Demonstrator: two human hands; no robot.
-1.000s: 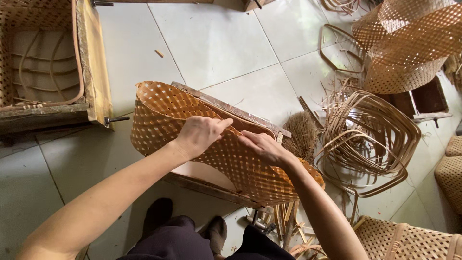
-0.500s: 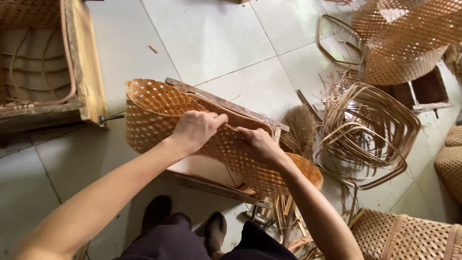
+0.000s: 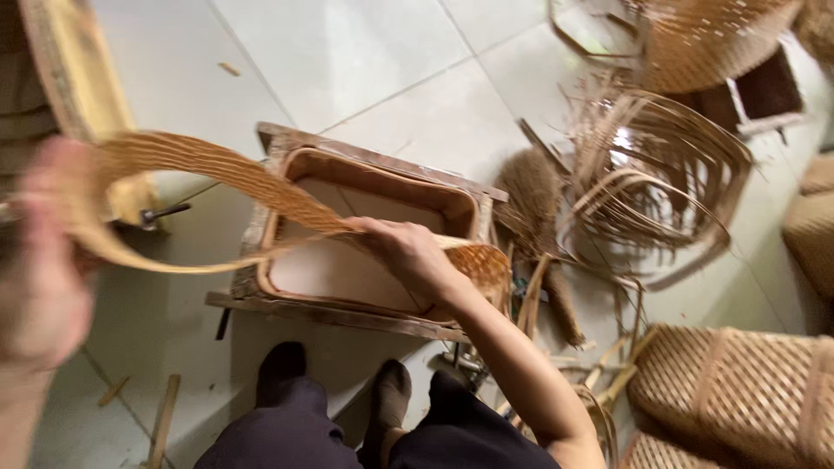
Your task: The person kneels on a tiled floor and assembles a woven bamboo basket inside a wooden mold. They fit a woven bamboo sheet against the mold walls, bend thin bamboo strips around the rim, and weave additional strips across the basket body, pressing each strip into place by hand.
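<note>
Woven rattan sheet [image 3: 217, 187], open lattice, flexed into a long loop above the wooden mould frame [image 3: 365, 174]. The frame is a rounded-rectangle wooden form with a pale board inside, lying on the tiled floor [image 3: 347, 52] in front of the person's feet.

Right hand [image 3: 408, 252]: fingers closed on the sheet's near edge, pinning it over the frame's right rim. Left hand [image 3: 43, 260]: close to the lens, heavily blurred, at the loop's far left end; grip cannot be made out.

Judgement on handling: the weave looks springy, so both ends want firm support. The right hand should keep its edge seated on the rim while the left guides the bend evenly; a sharp kink could crack strands.

Surroundings: bundle of bent rattan hoops [image 3: 660, 174] right of the frame, loose splints and a small brush-like tuft [image 3: 534, 187] between. Finished woven baskets at lower right [image 3: 738, 391] and upper right [image 3: 704, 43]. Yellowish wooden frame [image 3: 78, 78] at upper left.

Packages, labels, signs: none visible.
</note>
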